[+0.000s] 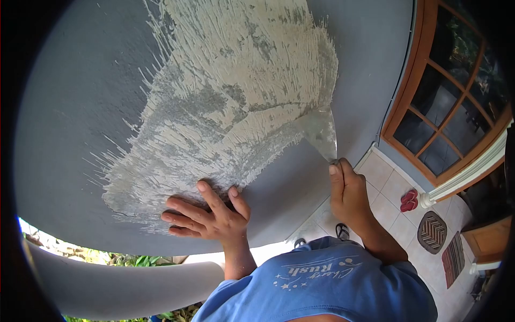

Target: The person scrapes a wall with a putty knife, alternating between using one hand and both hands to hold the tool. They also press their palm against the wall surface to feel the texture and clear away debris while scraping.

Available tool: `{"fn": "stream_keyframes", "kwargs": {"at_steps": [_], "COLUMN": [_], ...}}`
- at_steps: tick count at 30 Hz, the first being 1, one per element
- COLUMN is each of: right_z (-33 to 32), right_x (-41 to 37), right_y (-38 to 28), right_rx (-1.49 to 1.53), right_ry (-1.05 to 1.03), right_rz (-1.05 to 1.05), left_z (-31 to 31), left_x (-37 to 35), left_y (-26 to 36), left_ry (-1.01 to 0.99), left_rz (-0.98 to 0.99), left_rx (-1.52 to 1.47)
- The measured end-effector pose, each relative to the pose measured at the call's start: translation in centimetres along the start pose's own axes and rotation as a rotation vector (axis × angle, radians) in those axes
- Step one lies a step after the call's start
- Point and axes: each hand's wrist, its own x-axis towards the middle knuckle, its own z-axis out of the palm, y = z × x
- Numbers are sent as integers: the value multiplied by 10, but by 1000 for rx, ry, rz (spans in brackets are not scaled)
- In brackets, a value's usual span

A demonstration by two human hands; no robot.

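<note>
In front of me rises a grey painted wall (pixel 70 107) with a large scraped patch (pixel 214 129) where whitish, streaked material shows. My right hand (pixel 347 190) is closed around the handle of a putty knife (pixel 321 131). Its wide metal blade rests against the lower right border of the patch, where bare and painted surface meet. Most of the handle is hidden in my fist. Lower left of the knife, my left hand (pixel 214 217) lies against the wall with fingers spread, its fingertips on the lower edge of the patch. Nothing is held in it.
To the right is a wooden-framed window (pixel 440 118). Red slippers (pixel 409 200), an oval mat (pixel 432 232) and a striped mat (pixel 454 260) lie on the tiled floor (pixel 386 231). A rounded pale pillar or ledge (pixel 123 284) and some plants (pixel 145 261) are at lower left.
</note>
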Motion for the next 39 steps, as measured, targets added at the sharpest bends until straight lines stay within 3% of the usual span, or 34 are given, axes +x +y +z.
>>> {"fn": "stream_keyframes", "kwargs": {"at_steps": [6, 9, 12, 16, 18, 20, 23, 25, 26, 30, 33, 36, 39], "right_z": [-11, 2, 3, -29, -38, -36, -7, 5, 10, 0, -3, 9, 2], "right_x": [34, 1, -23, -8, 4, 4, -12, -19, -19, 19, 12, -13, 7], "right_y": [-24, 10, 49, 49, 46, 48, 66, 76, 79, 59, 59, 65, 76], "right_rx": [52, 26, 180, 547, 615, 705, 816, 666, 569, 321, 208, 166, 64], "right_ry": [0, 4, -124, -30, -168, -262, -185, -120, -74, 65, 73, 27, 8], "right_rz": [-74, -27, 72, 270, 312, 330, 356, 261, 221, 26, -2, 110, 106], "left_z": [0, 0, 1, 0, 1, -10, -15, 4, 5, 9, 8, 10, 10], "left_x": [1, 1, 1, 1, 5, 21, 43, 59, 56, 54, 54, 56, 55], "left_y": [0, 0, 0, 0, 4, 7, 16, 39, 50, 53, 54, 54, 53], "left_ry": [-5, 4, 14, 22, 43, 74, 125, 207, 38, 24, 9, 25, 27], "left_rz": [0, 4, 3, 10, -12, -64, -55, -16, 27, 56, 49, 50, 64], "left_rx": [-2, 4, 0, 9, -27, -173, -359, -415, -29, 58, 66, 106, 130]}}
